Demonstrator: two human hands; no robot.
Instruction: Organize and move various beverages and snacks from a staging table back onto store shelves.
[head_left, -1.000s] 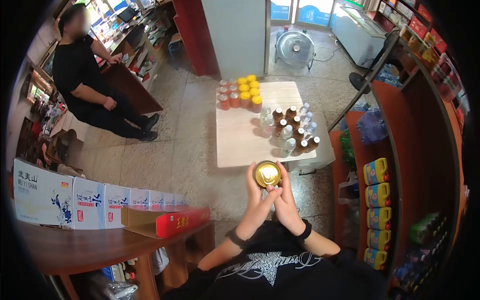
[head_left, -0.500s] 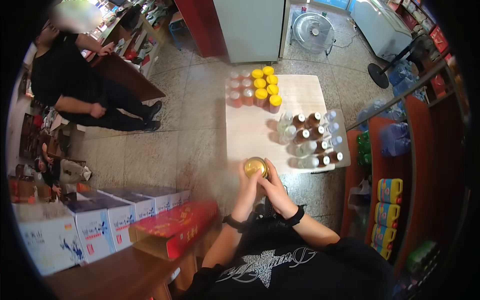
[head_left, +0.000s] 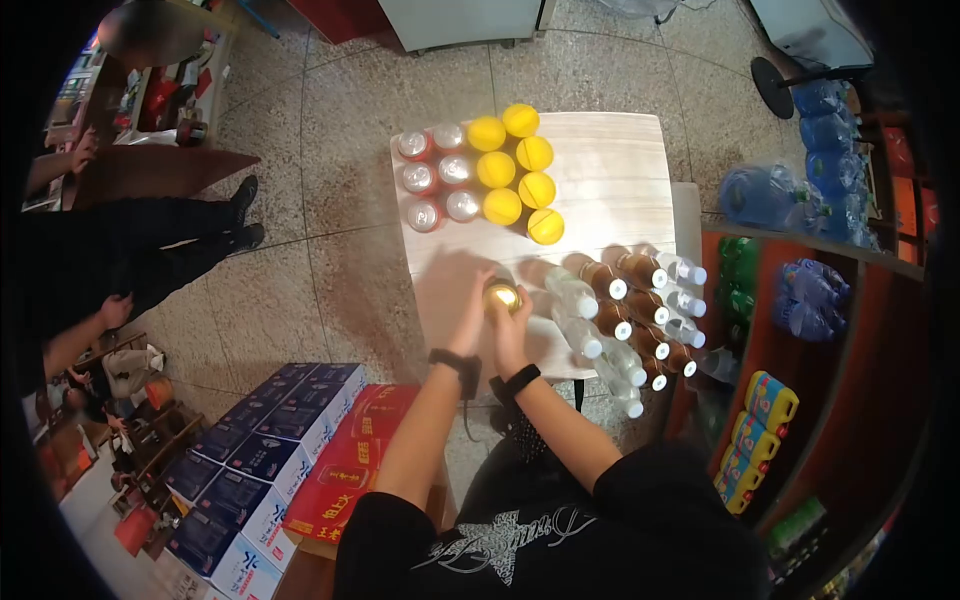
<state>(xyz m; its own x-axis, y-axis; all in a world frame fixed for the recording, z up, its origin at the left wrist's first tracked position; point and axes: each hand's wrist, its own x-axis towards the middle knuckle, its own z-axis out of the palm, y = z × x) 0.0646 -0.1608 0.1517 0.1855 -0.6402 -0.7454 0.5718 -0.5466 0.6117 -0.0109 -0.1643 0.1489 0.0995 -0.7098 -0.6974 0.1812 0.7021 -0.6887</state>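
My left hand [head_left: 469, 322] and my right hand [head_left: 512, 335] are closed together around a gold-topped can [head_left: 502, 297], above the near part of a pale wooden table [head_left: 610, 180]. The can's shiny lid faces up, and the fingers hide most of its side. Just right of my hands are clear bottles [head_left: 573, 292] and brown bottles with white caps [head_left: 605, 280], standing close together. Farther back on the table are red cans with silver tops [head_left: 421, 178] and, beside them, containers with yellow lids [head_left: 495, 170].
On the left stand stacked blue-and-white boxes [head_left: 270, 455] and a red carton [head_left: 350, 450]. A shelf [head_left: 770, 360] on the right holds yellow-labelled jugs [head_left: 760, 430] and large blue bottles [head_left: 765, 195]. A person in dark trousers [head_left: 150, 245] is at the left.
My hands have moved forward with the can, from the table's near edge to over its surface. The view has tilted downward, so the table appears larger.
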